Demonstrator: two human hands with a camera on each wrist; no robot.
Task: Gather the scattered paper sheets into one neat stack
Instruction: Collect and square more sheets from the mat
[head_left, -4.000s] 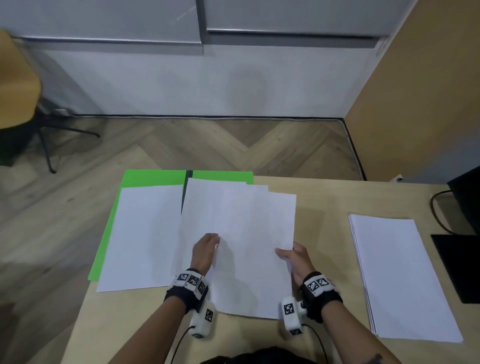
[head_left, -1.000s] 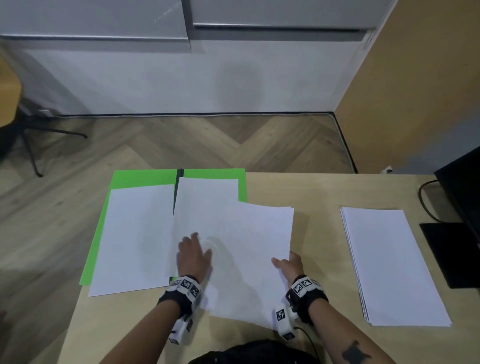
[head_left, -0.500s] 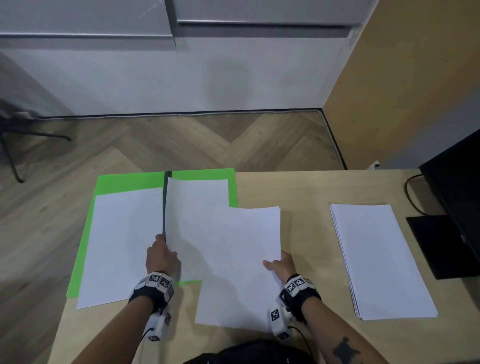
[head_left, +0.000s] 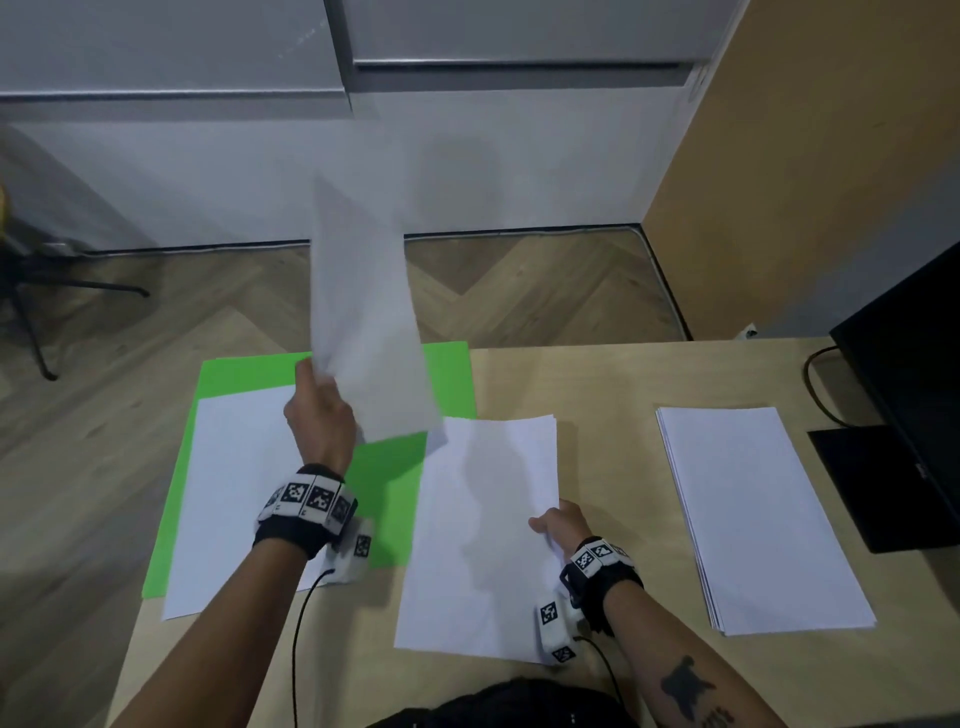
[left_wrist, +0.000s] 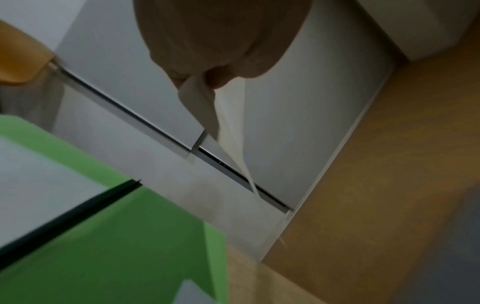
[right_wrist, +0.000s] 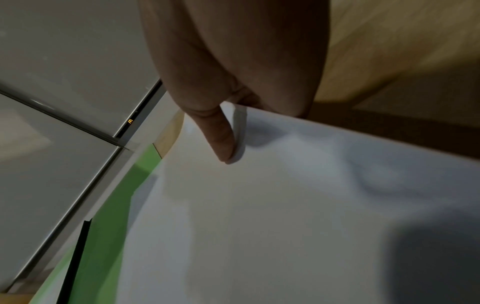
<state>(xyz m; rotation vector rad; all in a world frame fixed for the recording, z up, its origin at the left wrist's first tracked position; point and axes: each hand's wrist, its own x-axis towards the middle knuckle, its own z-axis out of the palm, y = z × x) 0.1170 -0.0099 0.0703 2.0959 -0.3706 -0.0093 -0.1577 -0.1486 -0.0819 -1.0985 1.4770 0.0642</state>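
My left hand (head_left: 314, 384) pinches the lower left edge of one white sheet (head_left: 363, 322) and holds it nearly upright above the green folder (head_left: 452, 379). The left wrist view shows the same sheet (left_wrist: 205, 107) pinched between thumb and fingers. My right hand (head_left: 545, 525) grips the right edge of a small pile of sheets (head_left: 483, 530) lying mid-table; its thumb (right_wrist: 221, 139) lies on top of that pile (right_wrist: 285, 226). Another white sheet (head_left: 234, 483) lies flat on the folder's left half.
A tidy stack of white paper (head_left: 753, 509) lies on the right of the wooden table (head_left: 597, 384). A black monitor (head_left: 909, 374) and its base (head_left: 872, 488) stand at the far right, with a cable behind. The table's far edge drops to the floor.
My left hand has lifted the sheet off the folder's right half and raised it upright. My right hand still grips the middle pile's right edge.
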